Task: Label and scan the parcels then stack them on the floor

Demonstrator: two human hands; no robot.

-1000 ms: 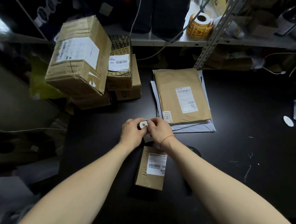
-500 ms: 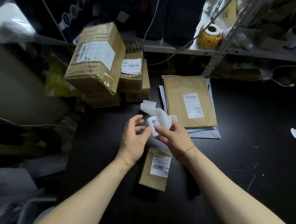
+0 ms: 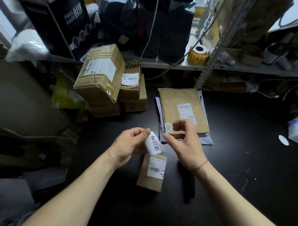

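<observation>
The left hand (image 3: pixel 130 146) pinches the upper end of a white label (image 3: pixel 153 144) between thumb and fingers; its long axis slants from that thumb down and right, lower end over the far edge of the small parcel (image 3: pixel 149 175), which lies between the wrists pointing away from the person, barcode up. The right hand (image 3: pixel 186 144), just right of the label, is slack and empty; half a second ago it gripped the label too, beneath a curling paper tail
</observation>
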